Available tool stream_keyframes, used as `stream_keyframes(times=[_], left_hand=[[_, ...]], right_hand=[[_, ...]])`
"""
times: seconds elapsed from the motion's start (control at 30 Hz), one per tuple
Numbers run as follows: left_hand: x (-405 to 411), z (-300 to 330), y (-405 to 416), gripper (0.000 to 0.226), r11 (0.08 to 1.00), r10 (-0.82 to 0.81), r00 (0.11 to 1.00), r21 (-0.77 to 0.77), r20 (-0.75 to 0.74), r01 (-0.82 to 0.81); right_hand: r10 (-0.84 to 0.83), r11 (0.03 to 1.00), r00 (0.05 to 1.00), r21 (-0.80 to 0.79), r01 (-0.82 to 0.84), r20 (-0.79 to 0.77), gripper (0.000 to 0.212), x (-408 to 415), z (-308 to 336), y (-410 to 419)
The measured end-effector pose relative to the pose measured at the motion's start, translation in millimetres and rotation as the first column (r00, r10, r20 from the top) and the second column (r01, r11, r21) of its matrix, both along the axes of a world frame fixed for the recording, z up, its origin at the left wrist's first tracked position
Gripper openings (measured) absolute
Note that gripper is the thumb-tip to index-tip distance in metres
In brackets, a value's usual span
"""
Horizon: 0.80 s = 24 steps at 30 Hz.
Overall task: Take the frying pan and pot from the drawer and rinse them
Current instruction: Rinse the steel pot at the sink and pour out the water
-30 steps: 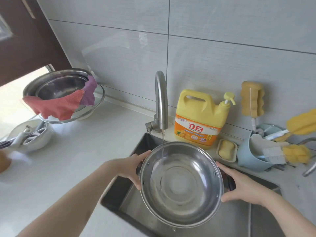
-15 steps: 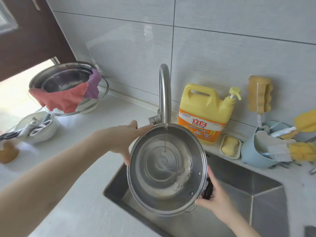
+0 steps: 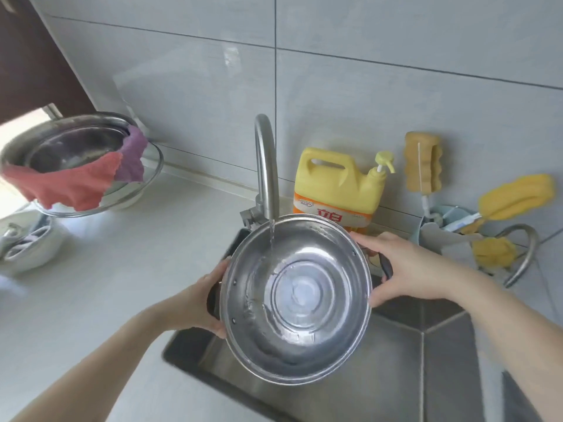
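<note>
Pot (image 3: 297,300) held over sink (image 3: 426,376), tipped toward viewer; thin water stream from tap (image 3: 265,166) caught inside. Left grip (image 3: 195,303) wrapped round black handle; right grip (image 3: 405,269) wrapped round other handle. Frying pan not seen.

Risk: wet handles could be let slip, pot dropped, sink banged. Too much tilt, water spilled onto tabletop (image 3: 122,269).

Beyond right grip: yellow soap bottle (image 3: 335,181), sponges. Far off left grip: metal bowls with cloths. Grey tiled wall behind.
</note>
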<state>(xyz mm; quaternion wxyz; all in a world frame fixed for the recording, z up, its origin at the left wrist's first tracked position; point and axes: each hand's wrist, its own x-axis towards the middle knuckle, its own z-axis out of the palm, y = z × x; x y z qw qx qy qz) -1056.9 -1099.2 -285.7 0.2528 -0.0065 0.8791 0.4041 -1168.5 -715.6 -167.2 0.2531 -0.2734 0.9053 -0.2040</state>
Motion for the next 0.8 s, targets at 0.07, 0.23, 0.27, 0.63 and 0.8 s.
stream_keyframes(times=[0.07, 0.23, 0.27, 0.63, 0.8], left_hand=[[-5.7, 6.7, 0.5, 0.136, 0.995, -0.094, 0.988, 0.033, 0.120, 0.091], [-27.7, 47.3, -6.4, 0.119, 0.944, -0.307, 0.890, -0.008, 0.336, 0.329], [-32.4, 57.6, -7.6, 0.115, 0.934, -0.323, 0.872, -0.025, 0.367, 0.357], [-35.8, 111.5, 11.8, 0.130, 0.759, -0.302, 0.948, -0.575, 0.102, 0.304], [-16.6, 65.8, 2.9, 0.136, 0.853, -0.205, 0.954, -0.518, -0.221, 0.063]], right_hand=[[0.019, 1.000, 0.997, 0.020, -0.021, 0.075, 0.112, -3.5, 4.1, 6.1], [-0.062, 0.994, 0.913, -0.058, 0.093, 0.402, 0.094, 13.0, -32.8, 27.7], [-0.091, 0.988, 0.895, -0.076, 0.137, 0.437, 0.096, 18.9, -48.2, 31.8], [-0.268, 0.782, 0.860, -0.424, 0.457, 0.434, 0.126, 102.9, -170.1, 12.4], [-0.360, 0.821, 0.932, -0.460, 0.339, 0.042, 0.117, 80.4, -142.0, 16.5]])
